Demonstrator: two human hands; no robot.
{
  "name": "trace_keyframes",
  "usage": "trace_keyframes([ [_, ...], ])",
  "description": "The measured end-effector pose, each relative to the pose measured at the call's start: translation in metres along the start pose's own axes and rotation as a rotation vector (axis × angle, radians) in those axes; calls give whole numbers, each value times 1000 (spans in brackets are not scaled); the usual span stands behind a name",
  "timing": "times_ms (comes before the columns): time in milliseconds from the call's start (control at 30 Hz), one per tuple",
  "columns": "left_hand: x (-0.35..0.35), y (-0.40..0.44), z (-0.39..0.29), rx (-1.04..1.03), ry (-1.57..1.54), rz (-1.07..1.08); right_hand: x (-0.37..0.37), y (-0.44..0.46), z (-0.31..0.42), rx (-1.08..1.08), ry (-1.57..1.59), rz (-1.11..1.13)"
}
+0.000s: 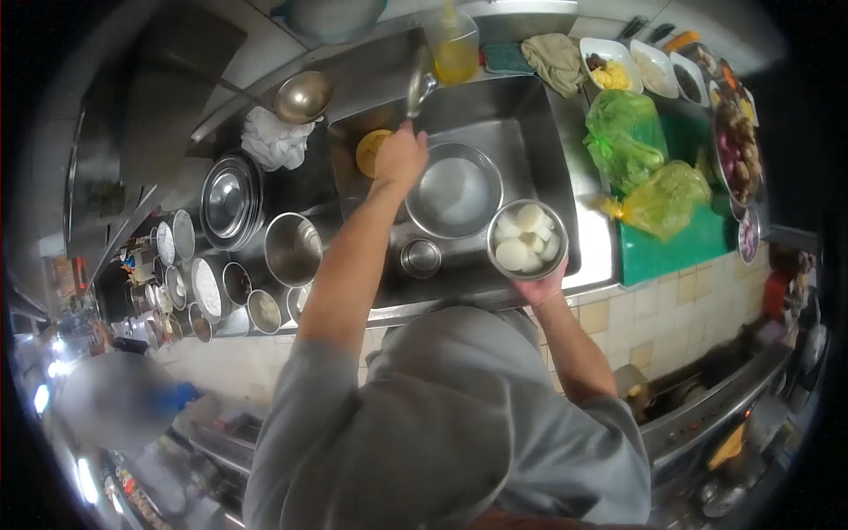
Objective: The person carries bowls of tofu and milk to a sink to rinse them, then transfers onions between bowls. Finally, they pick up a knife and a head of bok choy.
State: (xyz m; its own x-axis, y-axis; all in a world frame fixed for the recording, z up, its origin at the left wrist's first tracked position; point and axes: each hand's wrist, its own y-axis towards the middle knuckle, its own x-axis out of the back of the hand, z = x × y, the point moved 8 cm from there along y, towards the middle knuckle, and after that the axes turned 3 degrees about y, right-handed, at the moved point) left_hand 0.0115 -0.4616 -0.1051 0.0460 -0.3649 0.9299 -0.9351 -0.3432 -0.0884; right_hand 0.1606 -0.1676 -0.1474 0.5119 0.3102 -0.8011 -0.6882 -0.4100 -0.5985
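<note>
My right hand point(540, 287) holds a metal bowl point(527, 274) from below, over the right front part of the sink. Thick white pieces point(527, 238) fill the bowl. My left hand point(402, 159) is raised at the faucet point(415, 93), its fingers closed around the lower end. Beneath and right of it, a round metal pan point(454, 191) with cloudy liquid lies in the sink point(539, 115). A small metal cup point(421, 258) stands in front of the pan, and a yellow round object point(373, 152) is behind my left wrist.
Metal bowls point(293, 250) and stacked plates point(231, 201) stand left of the sink. A green board point(667, 252) on the right bears green and yellow plastic bags point(627, 141). Behind are a yellow liquid container point(455, 57), a cloth point(555, 64) and white dishes of food point(611, 66).
</note>
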Motion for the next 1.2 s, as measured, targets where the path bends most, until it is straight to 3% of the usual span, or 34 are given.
trace_keyframes([
  [33, -7, 13, -5, 11, 4, 5, -2, 3, 6, -6, -64, -68],
  [100, -25, 38, 4, 238, 76, 104, 1, 17, 16, 38, -112, -57],
  [233, -45, 84, -15, 82, 147, 246, -7, 27, 19, 36, -112, -78],
  [300, -75, 108, 8, 116, -18, 148, 2, 38, 23, 92, -71, -99],
  [433, -111, 119, 8, 79, -105, 148, -7, 56, 20, 83, -78, -103],
  [500, -119, 118, 10, 70, -33, -74, -26, 67, 13, 35, -131, -55],
  [533, -109, 106, 0, 72, -35, -57, -27, 74, 10, 17, -120, -42],
  [600, -61, 65, -40, 73, -424, 106, -33, 89, 1, -5, -84, -100],
  [733, -2, -3, -77, 65, -590, 350, -59, 126, -30, -56, -138, -7],
  [767, -6, -12, -71, 67, -585, 341, -60, 138, -38, -63, -138, 0],
  [833, 18, -32, -88, -445, -145, -60, -62, 165, -59, -107, -99, 35],
  [867, 12, -38, -81, -436, -50, 46, -76, 174, -71, -152, -15, 184],
  [900, 13, -39, -72, -431, -45, 41, -85, 178, -80, -160, -15, 189],
  [1033, 25, -32, -32, -304, -222, -59, -106, 186, -105, -133, -64, 186],
  [1100, 37, -23, -13, -98, -363, -100, -104, 193, -113, -122, -141, 97],
  [1200, 38, -9, -9, -117, -251, -120, -96, 202, -122, -105, -143, 60],
])
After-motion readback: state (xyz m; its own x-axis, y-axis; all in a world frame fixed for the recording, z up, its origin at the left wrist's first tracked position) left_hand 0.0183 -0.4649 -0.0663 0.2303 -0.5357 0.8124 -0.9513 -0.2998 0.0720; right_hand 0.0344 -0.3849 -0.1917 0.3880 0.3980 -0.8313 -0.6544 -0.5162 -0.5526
